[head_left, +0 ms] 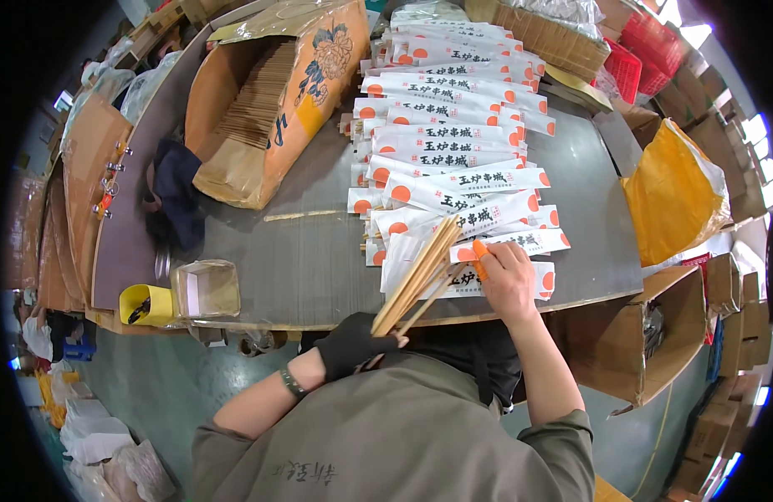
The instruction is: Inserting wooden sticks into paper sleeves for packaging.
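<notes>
My left hand, in a black fingerless glove, is closed around the lower ends of a bundle of thin wooden chopsticks. The bundle slants up and right over the table's near edge, one stick standing apart from the rest. Just right of it, my right hand has an orange finger cot on one finger. Its fingers are pinched on a white paper chopstick sleeve with orange dots and dark lettering. Beneath and beyond lies a long overlapping stack of similar sleeves, with stick ends poking out at its left side.
At the far left, an orange cardboard box lies open with many chopsticks inside. A yellow cup and a small clear box stand at the near-left corner. Dark cloth lies left. An open carton sits beyond the right edge.
</notes>
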Demonstrator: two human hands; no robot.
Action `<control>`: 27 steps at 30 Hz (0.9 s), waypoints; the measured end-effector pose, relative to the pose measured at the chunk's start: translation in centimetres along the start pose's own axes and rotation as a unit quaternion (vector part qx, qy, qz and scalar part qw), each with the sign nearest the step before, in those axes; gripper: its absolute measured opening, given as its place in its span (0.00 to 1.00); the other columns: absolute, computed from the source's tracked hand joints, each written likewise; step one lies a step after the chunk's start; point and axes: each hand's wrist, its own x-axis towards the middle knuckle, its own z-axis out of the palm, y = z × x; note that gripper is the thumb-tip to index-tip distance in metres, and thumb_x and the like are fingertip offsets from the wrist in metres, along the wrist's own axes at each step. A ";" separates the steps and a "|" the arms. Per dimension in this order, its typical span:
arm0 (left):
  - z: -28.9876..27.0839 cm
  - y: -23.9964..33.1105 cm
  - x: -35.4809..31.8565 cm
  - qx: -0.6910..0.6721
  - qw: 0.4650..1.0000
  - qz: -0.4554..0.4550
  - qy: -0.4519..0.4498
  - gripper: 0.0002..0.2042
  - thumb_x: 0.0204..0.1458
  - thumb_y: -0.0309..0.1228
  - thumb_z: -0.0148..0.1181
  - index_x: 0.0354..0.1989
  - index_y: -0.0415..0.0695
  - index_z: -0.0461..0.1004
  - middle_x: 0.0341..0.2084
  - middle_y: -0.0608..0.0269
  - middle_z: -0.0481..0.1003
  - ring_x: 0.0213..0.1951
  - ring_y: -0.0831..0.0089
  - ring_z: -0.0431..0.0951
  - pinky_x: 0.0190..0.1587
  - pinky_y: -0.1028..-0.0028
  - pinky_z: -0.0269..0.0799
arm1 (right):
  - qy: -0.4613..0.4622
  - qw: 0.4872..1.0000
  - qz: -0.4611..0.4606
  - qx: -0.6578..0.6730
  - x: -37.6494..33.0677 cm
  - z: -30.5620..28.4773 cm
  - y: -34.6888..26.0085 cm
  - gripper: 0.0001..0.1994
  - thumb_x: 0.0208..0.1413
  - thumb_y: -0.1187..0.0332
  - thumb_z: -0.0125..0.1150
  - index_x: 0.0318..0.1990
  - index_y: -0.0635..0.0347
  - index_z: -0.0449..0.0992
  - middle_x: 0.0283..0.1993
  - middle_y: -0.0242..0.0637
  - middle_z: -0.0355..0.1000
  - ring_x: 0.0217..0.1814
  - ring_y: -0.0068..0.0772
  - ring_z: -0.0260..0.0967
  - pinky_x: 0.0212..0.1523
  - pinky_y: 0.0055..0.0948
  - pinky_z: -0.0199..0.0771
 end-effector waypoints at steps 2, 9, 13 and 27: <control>-1.3 -1.2 -1.5 -0.012 0.998 0.003 0.066 0.19 0.49 0.45 0.67 0.34 0.39 0.78 0.22 0.64 0.76 0.28 0.79 0.75 0.33 0.75 0.69 | 0.006 1.000 0.008 0.001 0.1 -0.4 -0.1 0.12 0.31 0.82 0.62 0.30 0.64 0.76 0.32 0.36 0.70 0.33 0.39 0.69 0.32 0.34 0.70; -7.5 -5.3 -3.7 -0.217 0.811 0.330 0.432 0.04 0.60 0.30 0.53 0.37 0.42 0.70 0.26 0.65 0.71 0.30 0.79 0.71 0.32 0.79 0.65 | 0.045 0.998 -0.013 -0.043 0.3 -0.6 -0.2 0.09 0.32 0.80 0.62 0.27 0.64 0.75 0.32 0.35 0.69 0.34 0.37 0.69 0.34 0.34 0.68; -8.9 -8.3 2.6 0.092 0.761 0.242 0.595 0.06 0.57 0.28 0.55 0.29 0.41 0.73 0.26 0.61 0.74 0.33 0.70 0.75 0.39 0.71 0.70 | 0.055 0.995 -0.012 -0.086 2.1 -0.8 -1.1 0.07 0.34 0.78 0.64 0.25 0.63 0.75 0.35 0.35 0.71 0.37 0.37 0.70 0.35 0.34 0.69; -5.8 -5.5 0.9 -0.096 0.853 0.219 0.464 0.08 0.57 0.28 0.57 0.40 0.37 0.77 0.23 0.64 0.75 0.26 0.79 0.74 0.32 0.75 0.70 | -0.082 0.990 -0.033 0.112 2.6 2.1 -4.7 0.09 0.42 0.75 0.70 0.30 0.60 0.74 0.30 0.36 0.69 0.29 0.38 0.69 0.28 0.32 0.71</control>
